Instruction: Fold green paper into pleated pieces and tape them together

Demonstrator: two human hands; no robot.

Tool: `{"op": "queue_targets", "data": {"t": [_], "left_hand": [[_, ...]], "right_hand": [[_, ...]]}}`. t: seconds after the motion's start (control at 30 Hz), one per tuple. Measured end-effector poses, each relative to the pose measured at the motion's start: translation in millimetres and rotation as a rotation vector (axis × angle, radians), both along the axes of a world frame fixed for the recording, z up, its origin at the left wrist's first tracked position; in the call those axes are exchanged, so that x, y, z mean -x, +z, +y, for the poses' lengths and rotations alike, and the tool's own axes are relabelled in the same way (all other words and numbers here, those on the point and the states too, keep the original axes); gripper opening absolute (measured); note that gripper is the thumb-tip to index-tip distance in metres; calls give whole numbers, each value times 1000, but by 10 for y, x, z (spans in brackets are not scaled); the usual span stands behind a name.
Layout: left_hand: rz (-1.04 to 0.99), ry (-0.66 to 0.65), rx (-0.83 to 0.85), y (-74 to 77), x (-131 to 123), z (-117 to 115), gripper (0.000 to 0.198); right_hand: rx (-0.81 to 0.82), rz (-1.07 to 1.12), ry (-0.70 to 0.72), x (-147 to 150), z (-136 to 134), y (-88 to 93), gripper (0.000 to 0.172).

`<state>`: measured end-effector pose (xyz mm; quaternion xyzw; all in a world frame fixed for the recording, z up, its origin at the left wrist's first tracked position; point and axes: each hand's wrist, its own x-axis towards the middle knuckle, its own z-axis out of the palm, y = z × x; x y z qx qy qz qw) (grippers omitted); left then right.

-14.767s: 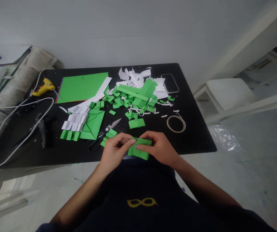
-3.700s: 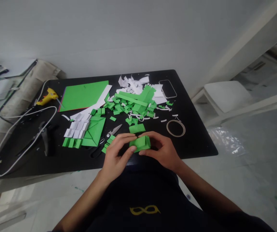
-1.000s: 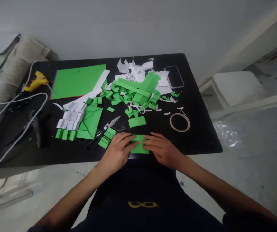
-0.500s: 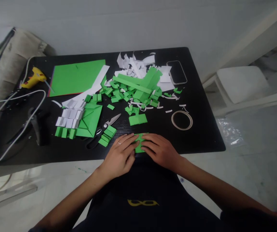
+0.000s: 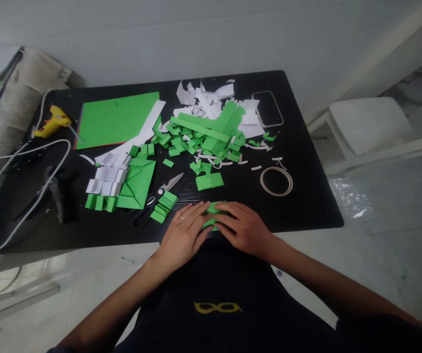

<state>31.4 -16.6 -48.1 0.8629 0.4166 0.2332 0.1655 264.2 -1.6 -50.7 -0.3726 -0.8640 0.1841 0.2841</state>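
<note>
At the front edge of the black table, a small folded piece of green paper (image 5: 210, 223) lies under the fingertips of both hands. My left hand (image 5: 183, 233), with a ring on one finger, holds its left part, thumb low and fingers on top. From the other side my right hand (image 5: 248, 229) grips the right part, its fingertips almost meeting those of the left. Most of the paper is hidden by the fingers. Just beyond it rests a flat green folded piece (image 5: 210, 181). Left of my left hand are folded green strips (image 5: 164, 207) and black-handled scissors (image 5: 158, 198).
A heap of green folded bits (image 5: 185, 139) and white paper scraps (image 5: 211, 100) covers the table's middle back. Green sheets (image 5: 115, 120), a yellow glue gun (image 5: 54, 122) with its cable, and white folded blocks (image 5: 108, 174) are at left. A tape roll (image 5: 276, 182) and phone-shaped frame (image 5: 267, 109) lie right.
My left thumb has moved up and right onto the lower edge of the green paper. Both hands stay on it, and the view has shifted slightly.
</note>
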Motion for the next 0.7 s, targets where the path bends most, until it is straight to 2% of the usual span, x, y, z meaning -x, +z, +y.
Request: {"op": "queue_targets", "data": {"t": [0.5, 0.7], "left_hand": [[70, 56, 10, 29, -121, -72, 23], [125, 31, 13, 35, -119, -38, 51]], "right_hand": [[-38, 0, -34, 5, -86, -37, 21], [5, 28, -19, 7, -86, -31, 22]]}}
